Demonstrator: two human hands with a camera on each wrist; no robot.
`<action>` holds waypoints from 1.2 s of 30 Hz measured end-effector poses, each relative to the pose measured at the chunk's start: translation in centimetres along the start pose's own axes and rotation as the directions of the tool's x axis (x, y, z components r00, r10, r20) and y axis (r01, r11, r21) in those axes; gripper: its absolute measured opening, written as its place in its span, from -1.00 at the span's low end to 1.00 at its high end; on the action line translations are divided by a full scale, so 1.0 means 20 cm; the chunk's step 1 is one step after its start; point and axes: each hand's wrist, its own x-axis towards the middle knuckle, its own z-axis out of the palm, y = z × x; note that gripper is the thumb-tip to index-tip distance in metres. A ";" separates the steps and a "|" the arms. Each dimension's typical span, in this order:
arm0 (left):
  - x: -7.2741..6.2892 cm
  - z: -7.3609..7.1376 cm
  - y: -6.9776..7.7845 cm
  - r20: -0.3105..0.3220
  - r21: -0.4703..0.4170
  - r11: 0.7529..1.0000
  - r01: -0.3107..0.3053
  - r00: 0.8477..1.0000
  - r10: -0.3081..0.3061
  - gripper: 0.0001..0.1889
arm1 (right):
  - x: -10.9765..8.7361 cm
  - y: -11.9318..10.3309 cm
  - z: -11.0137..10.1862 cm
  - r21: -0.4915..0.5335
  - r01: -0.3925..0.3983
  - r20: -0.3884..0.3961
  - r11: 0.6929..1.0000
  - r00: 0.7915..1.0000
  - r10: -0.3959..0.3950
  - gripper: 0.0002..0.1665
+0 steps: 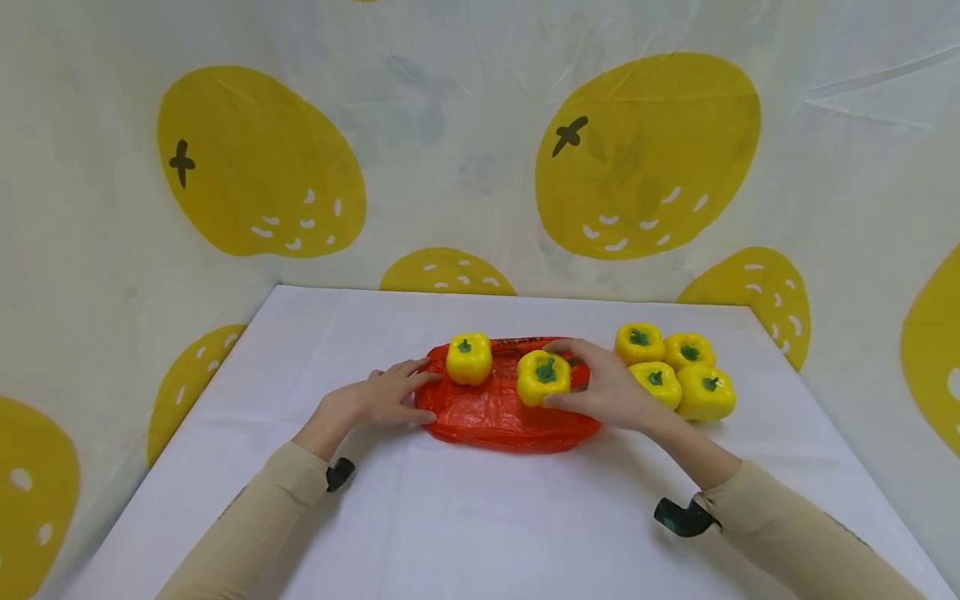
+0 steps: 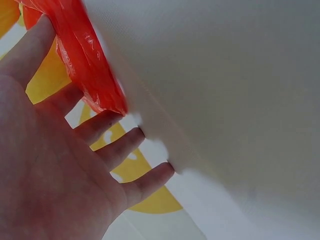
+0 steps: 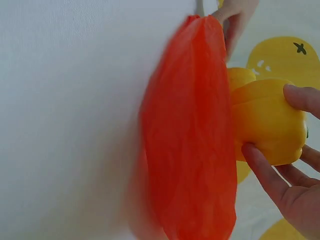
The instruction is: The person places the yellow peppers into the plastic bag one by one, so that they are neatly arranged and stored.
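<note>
My right grip is parted about as wide as a yellow bell pepper, with thumb and fingertips set against opposite sides of it. I hold this pepper over the right part of a red plastic bag, its green stem facing up in the head view; I cannot tell whether its underside touches the plastic. My left grip is spread wide and has hold of nothing: the fingers stand apart, and some of the fingertips touch the left end of the bag.

The bag lies flat and crinkled near the middle of the white-covered table, dark printing along its far edge. A second yellow pepper sits on its left part, stem up, close to my left fingertips. Four more yellow peppers stand clustered on the table to the right of the bag, two behind and two in front, and my right grip partly hides the front-left one in the head view.
</note>
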 end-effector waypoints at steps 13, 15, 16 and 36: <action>0.01 0.00 0.01 0.005 -0.007 1.000 0.005 1.000 -0.005 -0.16 | 0.02 -0.05 0.15 0.030 0.016 0.027 0.999 1.000 -0.017 -0.19; 0.01 0.00 0.01 0.005 -0.006 1.000 0.007 1.000 -0.007 -0.16 | 0.02 -0.05 0.17 0.030 0.026 0.028 0.999 0.999 -0.027 -0.20; 0.01 0.00 0.01 0.006 -0.007 1.000 0.010 1.000 -0.009 -0.16 | 0.02 -0.06 0.18 0.034 0.034 0.028 0.999 0.999 -0.035 -0.20; 0.02 -0.01 0.02 0.022 -0.002 1.000 0.024 0.999 -0.024 -0.15 | 0.05 -0.12 0.31 0.078 0.064 0.025 0.995 0.997 -0.066 -0.21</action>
